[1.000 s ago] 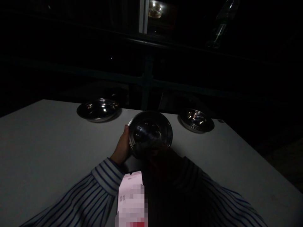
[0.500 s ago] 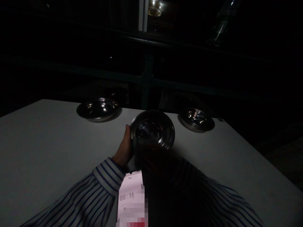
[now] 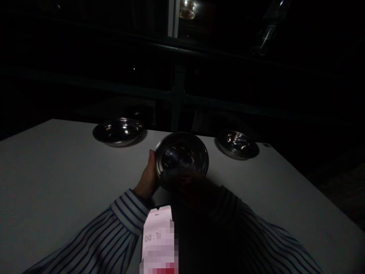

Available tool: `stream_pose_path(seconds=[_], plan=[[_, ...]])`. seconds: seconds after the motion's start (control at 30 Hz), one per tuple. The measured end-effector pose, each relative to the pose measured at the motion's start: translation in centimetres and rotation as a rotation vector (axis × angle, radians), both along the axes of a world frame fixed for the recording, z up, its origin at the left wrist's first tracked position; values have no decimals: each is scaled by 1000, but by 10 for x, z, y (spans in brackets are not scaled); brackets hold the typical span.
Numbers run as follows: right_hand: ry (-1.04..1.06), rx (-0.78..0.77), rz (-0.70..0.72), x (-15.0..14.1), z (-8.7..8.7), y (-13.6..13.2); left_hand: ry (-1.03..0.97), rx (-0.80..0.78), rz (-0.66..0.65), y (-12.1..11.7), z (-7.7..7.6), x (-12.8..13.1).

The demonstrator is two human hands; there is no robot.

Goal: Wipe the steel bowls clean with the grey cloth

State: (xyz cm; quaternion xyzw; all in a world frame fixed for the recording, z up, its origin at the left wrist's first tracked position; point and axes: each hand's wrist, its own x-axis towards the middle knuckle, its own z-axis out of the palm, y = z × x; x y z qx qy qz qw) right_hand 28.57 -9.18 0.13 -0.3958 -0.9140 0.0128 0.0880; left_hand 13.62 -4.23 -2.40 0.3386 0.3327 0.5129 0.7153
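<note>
The middle bowl [image 3: 182,152], shiny metal, is over the middle of the white table [image 3: 85,163], close to its far edge. Its open side tilts toward the near side, and its curved inside catches a few small reflections.

The left hand [image 3: 146,178] grips the middle bowl by its left side, the thumb pointing up along the rim; the other fingers are hidden behind and under the metal, so how they are bent cannot be told. The right hand [image 3: 196,188] is dark and blurred at the near right part of the same bowl, covering some of its inside. Whether its fingers are spread, pressed together or pinching something cannot be told. Both arms wear striped sleeves [image 3: 97,236].

The left bowl [image 3: 118,132] sits on the table near the far edge, left of the middle bowl and apart from it. The right bowl [image 3: 238,144] sits near the far edge on the other side, also apart; several rim lines show along its side, and whether it is a nested stack is hard to tell. A phone [image 3: 156,236] with a lit screen is on the near side, between the forearms, its lower part pixelated. Beyond the table it is very dark, with a bright lamp [image 3: 187,9] and a clear bottle [image 3: 268,34] at the far right.
</note>
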Motion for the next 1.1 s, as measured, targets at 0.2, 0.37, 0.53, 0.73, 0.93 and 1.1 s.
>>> stream_pose_path(seconds=[0.2,0.37,0.53,0.73,0.93,1.1], plan=[[69,103,17,-5,-10,-3,50,-65,28,-3,6,3],[-110,-44,-120,9,5,-6,74,-45,74,2,3,0],[103,70,59,-2,-5,0,2,-111,-56,-7,8,5],[-78,-29,-81,3,0,-7,23,-6,14,-5,12,6],[111,36,-6,-5,-3,-2,-11,-42,-47,-6,10,7],[18,32,-69,-1,-2,-6,4,-10,-25,-5,10,7]])
